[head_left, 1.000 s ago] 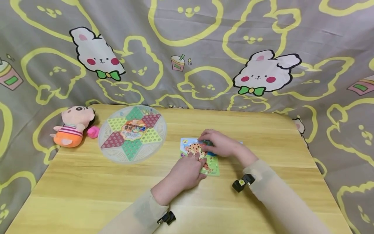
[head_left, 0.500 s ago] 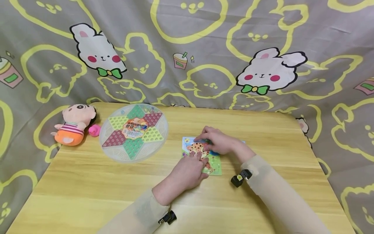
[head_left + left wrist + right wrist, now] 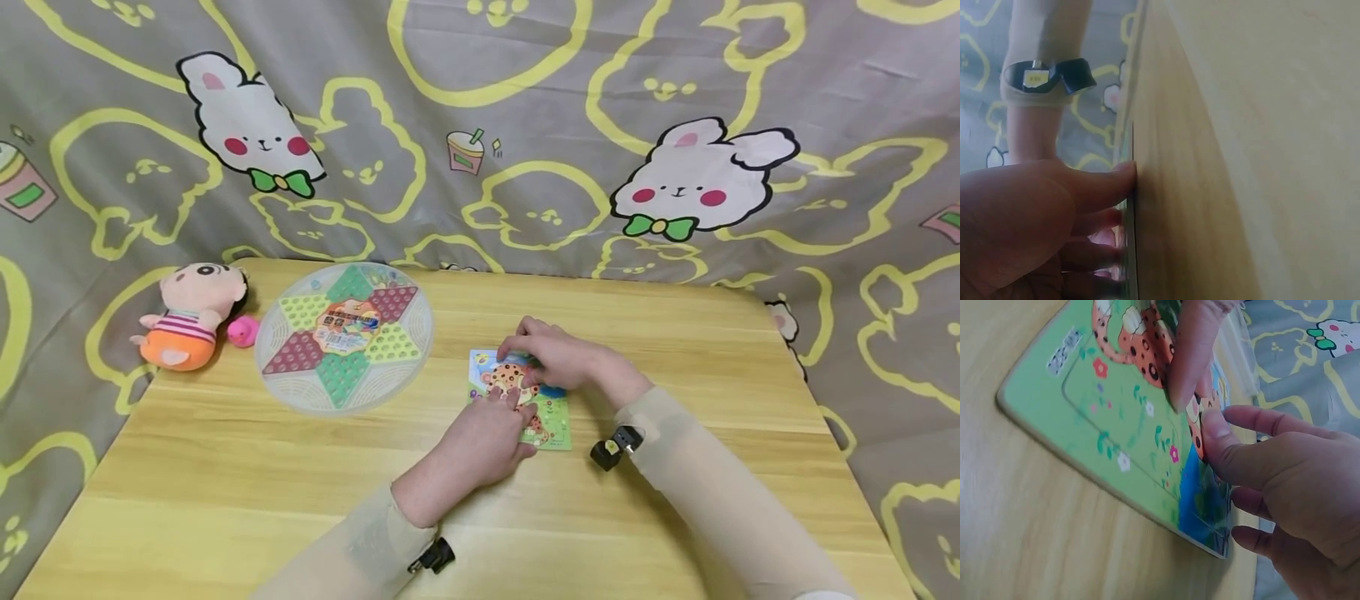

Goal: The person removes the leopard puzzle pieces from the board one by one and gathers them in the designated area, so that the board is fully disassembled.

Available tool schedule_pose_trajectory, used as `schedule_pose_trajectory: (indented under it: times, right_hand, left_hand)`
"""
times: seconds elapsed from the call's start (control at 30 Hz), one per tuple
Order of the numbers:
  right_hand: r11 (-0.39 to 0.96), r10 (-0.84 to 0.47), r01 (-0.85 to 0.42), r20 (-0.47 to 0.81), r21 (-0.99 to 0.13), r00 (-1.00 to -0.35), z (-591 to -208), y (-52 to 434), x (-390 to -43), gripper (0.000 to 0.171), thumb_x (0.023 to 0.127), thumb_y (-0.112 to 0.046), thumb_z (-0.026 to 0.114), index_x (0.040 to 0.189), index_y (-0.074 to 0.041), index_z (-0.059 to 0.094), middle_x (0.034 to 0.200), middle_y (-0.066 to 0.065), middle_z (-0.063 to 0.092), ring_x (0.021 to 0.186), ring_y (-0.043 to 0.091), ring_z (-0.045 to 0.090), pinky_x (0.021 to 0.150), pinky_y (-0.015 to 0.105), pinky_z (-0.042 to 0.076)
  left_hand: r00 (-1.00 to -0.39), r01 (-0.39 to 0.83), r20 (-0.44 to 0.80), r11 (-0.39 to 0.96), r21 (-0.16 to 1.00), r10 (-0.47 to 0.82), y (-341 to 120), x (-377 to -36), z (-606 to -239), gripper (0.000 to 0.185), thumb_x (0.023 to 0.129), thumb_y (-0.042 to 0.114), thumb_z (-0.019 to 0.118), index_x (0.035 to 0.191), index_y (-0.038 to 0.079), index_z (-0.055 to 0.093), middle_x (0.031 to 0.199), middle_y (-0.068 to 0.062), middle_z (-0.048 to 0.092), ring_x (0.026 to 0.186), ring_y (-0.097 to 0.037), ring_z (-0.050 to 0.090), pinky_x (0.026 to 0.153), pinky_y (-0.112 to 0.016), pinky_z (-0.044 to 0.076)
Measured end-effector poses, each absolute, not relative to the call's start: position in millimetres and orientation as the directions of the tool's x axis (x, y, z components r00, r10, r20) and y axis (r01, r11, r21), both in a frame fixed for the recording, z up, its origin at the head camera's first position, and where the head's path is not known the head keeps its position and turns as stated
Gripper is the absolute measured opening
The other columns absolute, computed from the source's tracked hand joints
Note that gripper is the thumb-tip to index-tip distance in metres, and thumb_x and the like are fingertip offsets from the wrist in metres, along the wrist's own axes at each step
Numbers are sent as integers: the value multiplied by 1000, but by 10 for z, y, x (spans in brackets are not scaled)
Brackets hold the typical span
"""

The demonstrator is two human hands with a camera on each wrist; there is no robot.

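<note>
One leopard puzzle board lies face up on the bench, to the right of the Chinese checkers board and well apart from it. It should handle as a light, stiff panel, probably wood or thick card; the smooth printed face may let fingertips slide, so its opposite edges look a surer hold than the flat middle. It seems sturdy enough, though any loose inner pieces could spill if it were tipped, so level is the way to carry it. The left hand lies over the near side, fingers fairly straight on the picture and thumb at the edge, with no grip showing. The right hand arches over the far side, fingers bent and thumb against the spotted print; whether it pinches a piece or merely touches, I cannot tell. In looks, the panel has a rounded corner, bright green ground dotted with pink, red and white flowers, a deep blue patch, and an orange leopard with dark spots. A thin line runs inside the green border, and a small code near the corner is too blurred to read.
</note>
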State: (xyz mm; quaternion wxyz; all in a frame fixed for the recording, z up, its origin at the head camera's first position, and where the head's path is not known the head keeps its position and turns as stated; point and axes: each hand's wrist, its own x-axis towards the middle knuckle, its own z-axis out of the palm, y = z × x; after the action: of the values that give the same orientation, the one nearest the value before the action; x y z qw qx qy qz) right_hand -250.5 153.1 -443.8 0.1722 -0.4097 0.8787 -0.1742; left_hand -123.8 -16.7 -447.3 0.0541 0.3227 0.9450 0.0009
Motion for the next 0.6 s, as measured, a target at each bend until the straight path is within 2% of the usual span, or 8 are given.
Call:
schedule_pose_trajectory:
  times: [0.27, 0.6]
  right_hand:
    - [613, -781, -663, -205, -429, -590, -4396, 1496, -2529, 42, 85, -21, 77, 122, -29, 59, 110, 3, 48, 93, 19, 45, 85, 36, 39]
    - [592, -785, -645, -165, -483, -597, -4433, 1493, -2522, 43, 80, -22, 80, 118, -25, 60, 113, 2, 51, 107, 18, 46, 97, 42, 36]
  left_hand:
    - [-785, 607, -122, 793, 37, 607, -171, -1235, -4459, 61, 92, 57, 57, 140, 19, 56, 143, -16, 51, 125, -38, 52, 99, -48, 47]
    - [-793, 595, -118, 801, 67, 598, -172, -1216, -4460, 60, 94, 56, 56, 141, 19, 55, 146, -18, 46, 126, -41, 51, 101, -49, 45]
